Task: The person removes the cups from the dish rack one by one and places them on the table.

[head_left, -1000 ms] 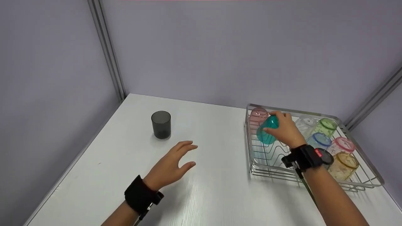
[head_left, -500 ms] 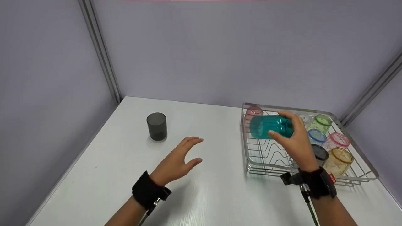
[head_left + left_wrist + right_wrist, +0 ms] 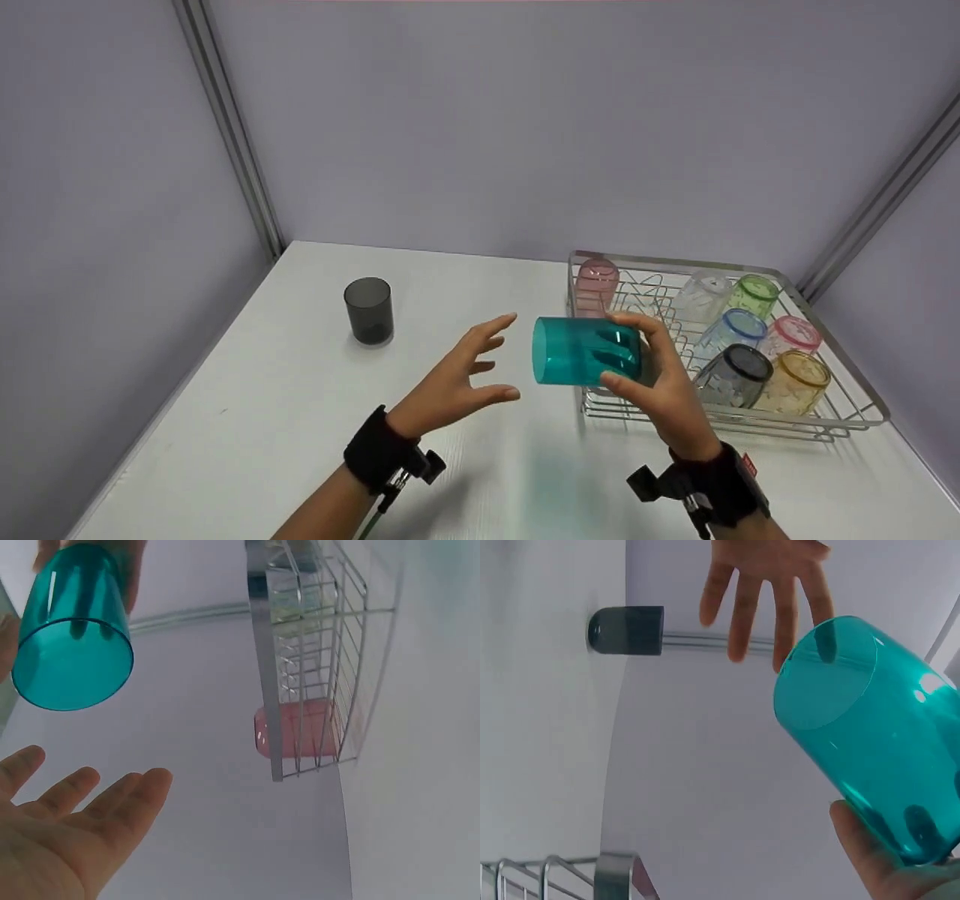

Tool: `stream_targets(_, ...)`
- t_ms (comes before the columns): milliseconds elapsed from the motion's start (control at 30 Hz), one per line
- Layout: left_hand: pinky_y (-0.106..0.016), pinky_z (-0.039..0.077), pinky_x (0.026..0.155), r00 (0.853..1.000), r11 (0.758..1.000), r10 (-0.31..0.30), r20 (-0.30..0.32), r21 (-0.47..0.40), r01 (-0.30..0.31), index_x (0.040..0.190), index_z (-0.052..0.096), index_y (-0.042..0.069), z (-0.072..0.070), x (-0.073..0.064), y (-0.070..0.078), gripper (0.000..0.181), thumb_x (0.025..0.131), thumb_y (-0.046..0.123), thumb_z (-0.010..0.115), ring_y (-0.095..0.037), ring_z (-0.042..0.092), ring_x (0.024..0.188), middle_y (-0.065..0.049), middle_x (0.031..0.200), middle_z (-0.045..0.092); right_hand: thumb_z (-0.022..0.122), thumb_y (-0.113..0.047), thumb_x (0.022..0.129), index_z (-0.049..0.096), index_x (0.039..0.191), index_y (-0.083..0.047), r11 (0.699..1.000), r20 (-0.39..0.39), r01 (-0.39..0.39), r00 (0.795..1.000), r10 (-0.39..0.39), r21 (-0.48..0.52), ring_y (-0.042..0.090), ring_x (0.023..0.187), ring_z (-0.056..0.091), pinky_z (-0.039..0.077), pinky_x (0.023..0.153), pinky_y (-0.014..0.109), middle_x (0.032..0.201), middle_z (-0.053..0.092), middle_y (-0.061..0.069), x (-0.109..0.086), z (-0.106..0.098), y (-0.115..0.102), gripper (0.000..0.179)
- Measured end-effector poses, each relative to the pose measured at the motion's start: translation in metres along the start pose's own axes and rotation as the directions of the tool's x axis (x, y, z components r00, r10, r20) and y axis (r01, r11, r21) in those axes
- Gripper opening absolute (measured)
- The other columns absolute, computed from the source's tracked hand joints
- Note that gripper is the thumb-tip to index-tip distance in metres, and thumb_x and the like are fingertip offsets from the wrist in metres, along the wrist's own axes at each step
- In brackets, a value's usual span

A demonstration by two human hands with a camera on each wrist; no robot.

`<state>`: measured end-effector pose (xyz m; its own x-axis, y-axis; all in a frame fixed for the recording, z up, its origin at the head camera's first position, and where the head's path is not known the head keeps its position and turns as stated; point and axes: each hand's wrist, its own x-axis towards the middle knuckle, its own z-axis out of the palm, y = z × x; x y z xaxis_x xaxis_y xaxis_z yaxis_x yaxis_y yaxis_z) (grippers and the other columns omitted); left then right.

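My right hand (image 3: 664,390) grips a clear teal cup (image 3: 574,351) near its base, thumb on the near side and fingers on the far side. The cup lies sideways in the air over the table, mouth pointing left. Facing that mouth, my left hand (image 3: 454,386) is held out with its fingers spread and nothing in it. In the left wrist view the teal cup (image 3: 71,664) shows its round rim above the left fingers (image 3: 112,810). The right wrist view shows the cup (image 3: 877,735) close up, with the left hand's fingers (image 3: 744,615) beyond the rim.
A dark grey cup (image 3: 369,311) stands upright on the white table (image 3: 300,420) at the left. On the right sits a wire dish rack (image 3: 844,367) with a pink cup (image 3: 598,285) at its left end and several coloured glasses upside down at its right. Grey panels stand behind.
My right hand has lifted the teal cup out of the rack, tipped it sideways and brought it left and nearer. My left hand has moved right toward it.
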<state>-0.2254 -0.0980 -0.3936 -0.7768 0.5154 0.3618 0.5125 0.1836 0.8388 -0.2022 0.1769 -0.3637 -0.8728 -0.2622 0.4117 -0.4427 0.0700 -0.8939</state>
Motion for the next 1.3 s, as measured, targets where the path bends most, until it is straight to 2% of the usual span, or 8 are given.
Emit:
stream_targets(267, -0.038, 0.041, 0.103, 0.996, 0.976, -0.004, 0.089, -0.217, 0.023, 0.150, 0.010, 0.037, 0.008, 0.003, -0.001, 0.094, 0.081, 0.037, 0.074, -0.027, 0.035, 0.136, -0.006, 0.154, 0.018, 0.058, 0.005, 0.085, 0.033, 0.137, -0.007, 0.996, 0.055, -0.047, 0.998, 0.043, 0.070, 0.044, 0.118, 0.038, 0.050, 0.087, 0.039, 0.143, 0.026, 0.012, -0.008, 0.017, 0.013, 0.059)
stream_targets(433, -0.039, 0.042, 0.101, 0.991, 0.938, -0.049, 0.126, -0.335, 0.089, 0.147, 0.019, 0.036, 0.013, 0.003, -0.003, 0.086, 0.081, 0.037, 0.074, -0.029, 0.038, 0.133, -0.007, 0.152, 0.021, 0.058, 0.005, 0.085, 0.034, 0.136, -0.007, 0.993, 0.047, -0.055, 0.998, 0.051, 0.101, 0.044, 0.120, 0.037, 0.049, 0.087, 0.042, 0.142, 0.027, 0.012, -0.011, 0.021, 0.016, 0.058)
stream_targets(567, -0.039, 0.046, 0.097, 0.990, 0.915, -0.065, 0.126, -0.388, 0.109, 0.144, 0.027, 0.033, 0.017, 0.005, -0.005, 0.078, 0.082, 0.032, 0.074, -0.029, 0.039, 0.131, -0.006, 0.149, 0.023, 0.057, 0.006, 0.085, 0.033, 0.136, -0.006, 0.992, 0.041, -0.033, 0.999, 0.028, 0.122, 0.042, 0.120, 0.037, 0.049, 0.088, 0.040, 0.142, 0.028, 0.013, -0.013, 0.022, 0.017, 0.057)
stream_targets(733, -0.038, 0.048, 0.095, 0.991, 0.904, -0.067, 0.114, -0.413, 0.109, 0.143, 0.031, 0.029, 0.017, 0.005, -0.007, 0.074, 0.082, 0.029, 0.074, -0.028, 0.041, 0.128, -0.006, 0.146, 0.026, 0.055, 0.004, 0.086, 0.031, 0.137, -0.006, 0.991, 0.061, -0.029, 0.998, 0.022, 0.132, 0.039, 0.120, 0.035, 0.047, 0.091, 0.037, 0.144, 0.026, 0.015, -0.013, 0.023, 0.021, 0.057)
stream_targets(967, -0.038, 0.049, 0.093, 0.992, 0.906, -0.087, 0.096, -0.406, 0.119, 0.141, 0.035, 0.028, 0.014, 0.005, -0.009, 0.071, 0.082, 0.026, 0.074, -0.027, 0.043, 0.126, -0.007, 0.143, 0.030, 0.057, 0.003, 0.088, 0.027, 0.140, -0.010, 0.994, 0.085, -0.085, 0.993, 0.079, 0.068, 0.037, 0.124, 0.033, 0.045, 0.094, 0.040, 0.146, 0.024, 0.010, -0.012, 0.022, 0.026, 0.061)
stream_targets(1100, -0.038, 0.047, 0.097, 0.993, 0.929, -0.097, 0.073, -0.350, 0.117, 0.143, 0.034, 0.027, 0.005, 0.005, -0.011, 0.073, 0.082, 0.022, 0.074, -0.028, 0.042, 0.127, -0.006, 0.144, 0.031, 0.058, 0.002, 0.090, 0.026, 0.141, -0.011, 0.998, 0.087, -0.045, 0.995, 0.049, -0.038, 0.040, 0.130, 0.032, 0.044, 0.096, 0.048, 0.149, 0.023, 0.013, -0.012, 0.018, 0.032, 0.062)
stream_targets(1233, -0.040, 0.045, 0.099, 0.991, 0.978, -0.135, -0.023, -0.162, 0.130, 0.143, 0.035, 0.028, -0.014, 0.009, -0.015, 0.074, 0.081, 0.026, 0.076, -0.029, 0.043, 0.126, -0.006, 0.143, 0.033, 0.056, 0.003, 0.091, 0.023, 0.143, -0.005, 0.995, 0.082, 0.039, 0.996, -0.032, -0.091, 0.031, 0.132, 0.036, 0.045, 0.098, 0.040, 0.147, 0.026, 0.018, -0.013, 0.009, 0.036, 0.061)
stream_targets(1300, -0.042, 0.046, 0.097, 0.982, 0.986, -0.165, -0.091, -0.031, 0.163, 0.142, 0.037, 0.026, -0.028, 0.015, -0.018, 0.074, 0.080, 0.027, 0.077, -0.031, 0.044, 0.124, -0.009, 0.140, 0.035, 0.054, 0.006, 0.091, 0.020, 0.143, -0.002, 0.996, 0.077, 0.054, 0.996, -0.049, -0.069, 0.023, 0.130, 0.038, 0.043, 0.099, 0.033, 0.145, 0.027, 0.018, -0.014, 0.004, 0.037, 0.062)
